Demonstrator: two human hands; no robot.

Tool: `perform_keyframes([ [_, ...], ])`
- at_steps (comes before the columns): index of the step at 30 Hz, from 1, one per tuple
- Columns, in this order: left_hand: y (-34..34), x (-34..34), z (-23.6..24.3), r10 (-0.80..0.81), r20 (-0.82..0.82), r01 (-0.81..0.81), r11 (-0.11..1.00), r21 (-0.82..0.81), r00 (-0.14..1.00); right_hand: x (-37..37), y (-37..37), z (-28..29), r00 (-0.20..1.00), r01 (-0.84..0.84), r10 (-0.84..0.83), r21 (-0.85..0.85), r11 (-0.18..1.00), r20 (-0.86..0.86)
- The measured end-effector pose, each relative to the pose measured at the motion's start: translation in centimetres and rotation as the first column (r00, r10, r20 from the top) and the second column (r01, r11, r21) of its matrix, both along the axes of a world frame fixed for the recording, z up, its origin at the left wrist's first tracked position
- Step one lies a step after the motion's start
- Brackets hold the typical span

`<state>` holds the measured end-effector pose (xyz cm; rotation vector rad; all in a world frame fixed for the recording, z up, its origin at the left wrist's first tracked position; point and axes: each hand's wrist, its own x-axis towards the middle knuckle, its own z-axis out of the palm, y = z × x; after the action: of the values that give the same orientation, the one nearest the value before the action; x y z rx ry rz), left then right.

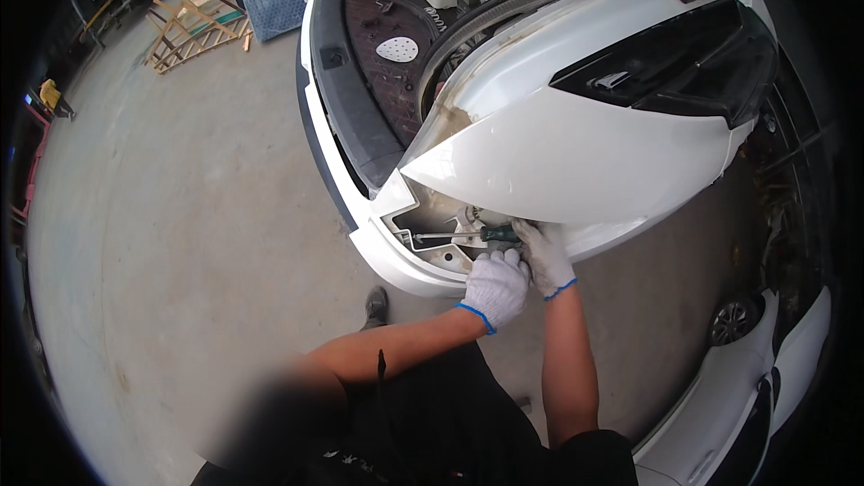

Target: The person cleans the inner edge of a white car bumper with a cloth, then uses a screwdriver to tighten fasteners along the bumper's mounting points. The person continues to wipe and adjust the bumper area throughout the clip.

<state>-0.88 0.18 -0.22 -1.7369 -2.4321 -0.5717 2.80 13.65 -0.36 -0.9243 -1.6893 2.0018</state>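
A screwdriver (498, 233) with a dark green handle and a long metal shaft lies nearly level in the open tail-light recess (432, 207) of a white car. Its tip points left, at the inner side of the bumper corner. My right hand (545, 254), in a white knitted glove with a blue cuff, is closed on the handle's end. Just left of it, my left hand (498, 288) wears the same kind of glove. Its fingers curl over the edge of the white bumper (396, 272), below the screwdriver; the fingertips are partly hidden.
The car's rear opening holds a dark trunk mat (382, 85) and a white perforated disc (397, 49). A smooth white rear panel (531, 157) rises above my hands. Another white car (720, 396) stands at lower right. Wooden frames (193, 27) lie at upper left.
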Motion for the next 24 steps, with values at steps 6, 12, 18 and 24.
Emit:
perform_keyframes([
  [6,-0.1,0.0,-0.1,-0.017,0.018,0.016,0.999,0.035,1.000,0.0,-0.6,2.5,0.989,-0.016,-0.022,-0.245,0.969,-0.148],
  [12,0.1,0.2,-0.4,0.019,0.000,-0.019,0.997,0.071,1.000,-1.3,-2.2,2.6,0.977,0.208,-0.206,0.033,0.978,-0.056],
  [18,-0.3,-0.1,0.2,-0.012,0.043,0.011,1.000,0.009,0.999,-0.7,-2.1,3.5,1.000,0.025,-0.027,0.140,0.990,0.013],
  [24,0.0,0.2,0.3,-0.013,0.063,0.014,1.000,-0.022,0.998,-0.7,-0.3,-0.3,0.999,0.022,-0.032,0.220,0.975,0.042],
])
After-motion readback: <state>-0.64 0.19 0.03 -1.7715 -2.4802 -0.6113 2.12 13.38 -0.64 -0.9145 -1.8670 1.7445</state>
